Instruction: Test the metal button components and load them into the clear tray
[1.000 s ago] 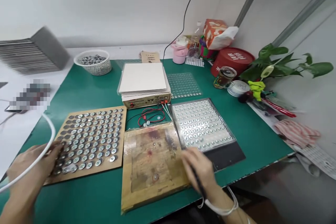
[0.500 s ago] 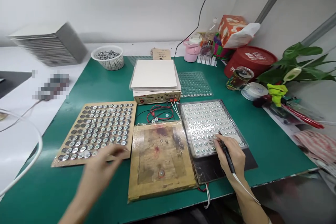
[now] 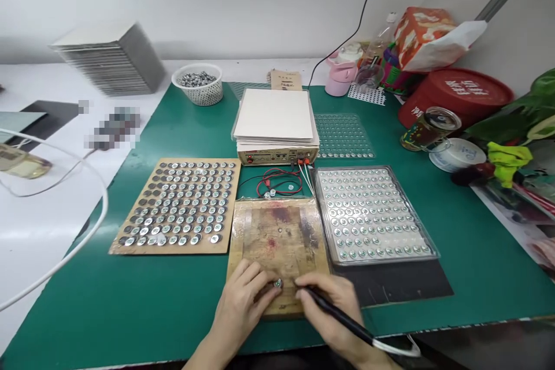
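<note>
Green mat (image 3: pixel 130 300), near edge: both hands low on stained wood board (image 3: pixel 277 225). L hand (image 3: pixel 240 300) curled, fingertips right by small metal disc (image 3: pixel 277 283), hold on it unclear. R hand (image 3: pixel 329 312) closed round black pen tool (image 3: pixel 347 322), tip just beside disc. Only disc on wood board, near its front edge. Left of it, brown holed board (image 3: pixel 169 250): most holes w/ discs, empty ones along L side. Right of it, clear tray (image 3: pixel 351 169): rows look full, no gaps visible.
</note>
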Demonstrator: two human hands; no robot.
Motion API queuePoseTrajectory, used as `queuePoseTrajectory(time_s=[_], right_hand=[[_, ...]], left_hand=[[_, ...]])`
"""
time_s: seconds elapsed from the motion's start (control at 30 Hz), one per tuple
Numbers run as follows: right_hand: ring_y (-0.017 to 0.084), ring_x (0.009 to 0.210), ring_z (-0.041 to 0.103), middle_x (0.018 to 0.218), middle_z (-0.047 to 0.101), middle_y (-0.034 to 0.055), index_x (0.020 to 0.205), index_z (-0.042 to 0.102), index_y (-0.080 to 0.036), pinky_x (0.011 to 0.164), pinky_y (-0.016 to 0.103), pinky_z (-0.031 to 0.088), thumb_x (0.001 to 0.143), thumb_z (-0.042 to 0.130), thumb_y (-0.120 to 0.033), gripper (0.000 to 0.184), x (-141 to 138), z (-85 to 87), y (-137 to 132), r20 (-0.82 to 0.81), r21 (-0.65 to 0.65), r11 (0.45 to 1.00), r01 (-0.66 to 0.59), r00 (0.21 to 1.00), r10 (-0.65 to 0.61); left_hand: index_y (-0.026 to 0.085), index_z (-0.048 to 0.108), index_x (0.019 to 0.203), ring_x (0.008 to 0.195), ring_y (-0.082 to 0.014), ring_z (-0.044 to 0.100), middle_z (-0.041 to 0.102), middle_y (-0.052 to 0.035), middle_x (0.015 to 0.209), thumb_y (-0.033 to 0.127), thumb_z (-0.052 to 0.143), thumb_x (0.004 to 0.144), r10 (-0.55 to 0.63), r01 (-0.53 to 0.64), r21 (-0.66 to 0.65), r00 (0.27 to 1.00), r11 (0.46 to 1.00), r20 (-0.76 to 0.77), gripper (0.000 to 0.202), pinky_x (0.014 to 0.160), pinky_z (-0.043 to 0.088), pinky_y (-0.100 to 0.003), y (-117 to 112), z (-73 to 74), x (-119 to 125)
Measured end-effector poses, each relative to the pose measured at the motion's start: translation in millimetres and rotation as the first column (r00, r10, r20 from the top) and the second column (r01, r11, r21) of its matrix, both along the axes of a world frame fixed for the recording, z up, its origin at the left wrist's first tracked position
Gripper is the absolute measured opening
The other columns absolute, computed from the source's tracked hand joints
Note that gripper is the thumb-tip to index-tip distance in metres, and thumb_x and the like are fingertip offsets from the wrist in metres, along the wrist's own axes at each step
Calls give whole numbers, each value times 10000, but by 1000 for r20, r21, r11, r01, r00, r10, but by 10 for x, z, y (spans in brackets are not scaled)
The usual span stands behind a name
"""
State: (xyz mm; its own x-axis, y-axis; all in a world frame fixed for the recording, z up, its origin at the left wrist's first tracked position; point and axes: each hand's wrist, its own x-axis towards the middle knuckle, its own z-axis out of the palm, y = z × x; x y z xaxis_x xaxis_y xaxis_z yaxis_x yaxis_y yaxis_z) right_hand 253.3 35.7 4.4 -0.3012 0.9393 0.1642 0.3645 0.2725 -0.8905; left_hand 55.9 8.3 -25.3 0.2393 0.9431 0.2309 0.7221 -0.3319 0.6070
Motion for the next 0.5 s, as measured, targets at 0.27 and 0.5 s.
queuePoseTrajectory(time_s=[0.27,0.5], right_hand=[[132,543,621,607,655,0,724,652,-182,536,204,432,772,482,-168,177,-220,-201,-42,127,-112,990,-83,987,97],[137,542,627,602,631,-13,709,614,-195,532,212,436,823,461,-193,190,-218,-267,-50,206,-103,987,-123,968,142]], left_hand=[[194,607,837,685,-165,497,577,-24,724,250,528,922,10,-10,17,1000,1000,-16,129,584,413,-264,11,-31,15],[177,608,788,705,-168,492,568,-25,707,294,529,920,10,-9,24,1000,1000,-26,193,597,413,-265,-15,2,77]])
